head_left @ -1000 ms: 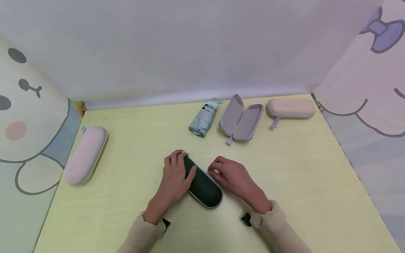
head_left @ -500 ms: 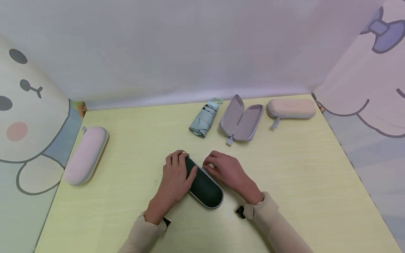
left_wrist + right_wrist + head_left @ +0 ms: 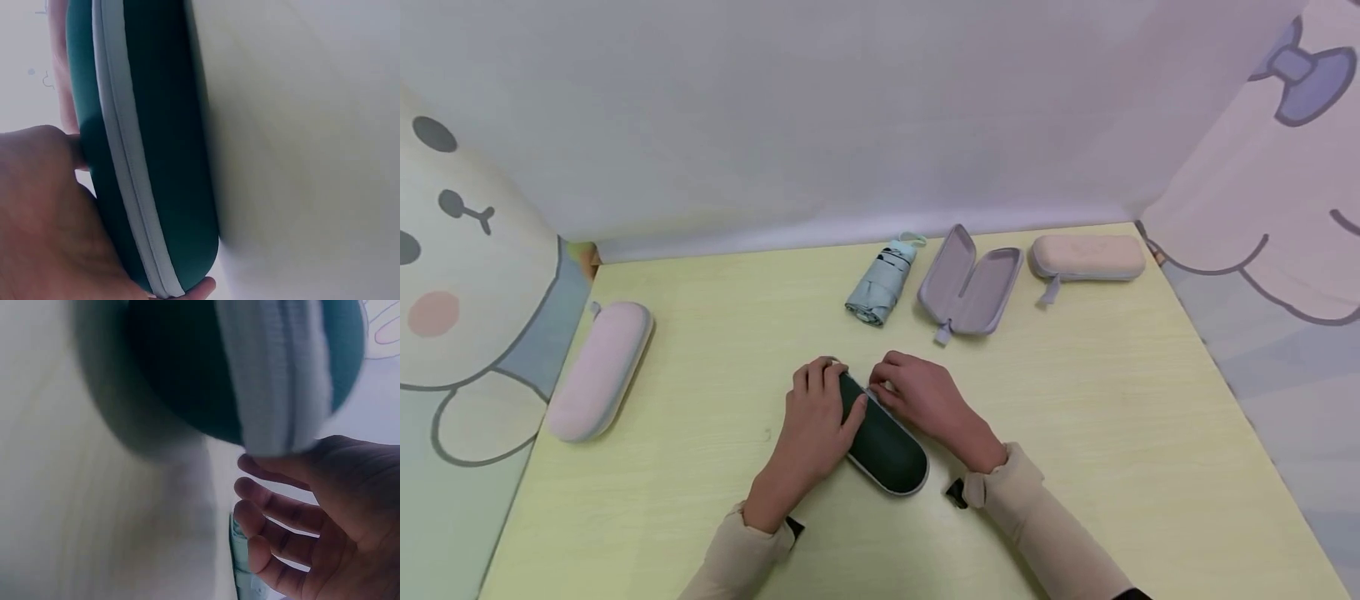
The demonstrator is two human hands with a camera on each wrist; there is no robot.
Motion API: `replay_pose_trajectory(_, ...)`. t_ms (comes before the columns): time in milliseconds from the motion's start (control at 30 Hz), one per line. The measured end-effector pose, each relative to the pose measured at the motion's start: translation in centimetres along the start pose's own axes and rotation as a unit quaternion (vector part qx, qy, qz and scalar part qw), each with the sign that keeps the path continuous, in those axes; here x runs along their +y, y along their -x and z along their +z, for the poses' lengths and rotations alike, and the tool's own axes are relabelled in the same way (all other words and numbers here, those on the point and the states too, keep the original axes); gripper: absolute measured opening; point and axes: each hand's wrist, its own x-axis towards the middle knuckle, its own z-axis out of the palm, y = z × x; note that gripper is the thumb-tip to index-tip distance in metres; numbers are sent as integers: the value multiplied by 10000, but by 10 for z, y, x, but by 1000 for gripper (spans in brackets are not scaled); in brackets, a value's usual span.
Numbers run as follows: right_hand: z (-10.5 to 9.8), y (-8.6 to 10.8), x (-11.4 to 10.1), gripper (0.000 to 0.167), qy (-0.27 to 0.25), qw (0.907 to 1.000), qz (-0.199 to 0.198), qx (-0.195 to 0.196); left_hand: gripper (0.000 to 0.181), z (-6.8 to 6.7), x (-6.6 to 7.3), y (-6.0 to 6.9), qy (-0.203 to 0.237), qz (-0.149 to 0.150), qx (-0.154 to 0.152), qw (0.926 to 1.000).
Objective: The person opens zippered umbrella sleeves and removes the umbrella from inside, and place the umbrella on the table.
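A dark green oval case (image 3: 889, 450) with a grey zipper edge lies slantwise on the table, closed in shape. My left hand (image 3: 812, 425) grips its upper left end, fingers over the far end and thumb across the top. In the left wrist view, the grey zipper band (image 3: 128, 150) runs along the green case (image 3: 169, 137) beside the left hand (image 3: 50, 219). At the case's right edge, my right hand (image 3: 925, 400) pinches the zipper pull, which its curled fingers mostly hide. The right wrist view shows the right hand (image 3: 331, 519) by the zipper band (image 3: 275, 375).
Behind the hands are a folded light-blue umbrella (image 3: 882, 283), an open lilac case (image 3: 988, 287) and a peach case (image 3: 1088, 257). A pink case (image 3: 601, 371) lies at the table's left edge. A pale curtain (image 3: 850, 125) stands behind the table (image 3: 715, 333).
My right hand has slid up and left along the green case's edge, toward my left hand. The left hand and the case have stayed nearly still.
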Motion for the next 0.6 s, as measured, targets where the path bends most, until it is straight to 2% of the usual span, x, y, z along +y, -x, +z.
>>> replay_pose_trajectory(133,2,-1,-1,5,60,10000,33,33,55,-1,3,0,-6,-20,-46,10000)
replay_pose_trajectory(267,4,1,-2,7,3,9998,176,-40,55,-1,6,0,-17,-168,-26,9999)
replay_pose_trajectory(433,2,7,-6,24,-284,9980,487,-272,57,1,8,-1,-71,-277,24,9996)
replay_pose_trajectory(600,-2,21,-15,34,-709,9944,751,-212,54,-1,10,-1,-96,-394,82,9991)
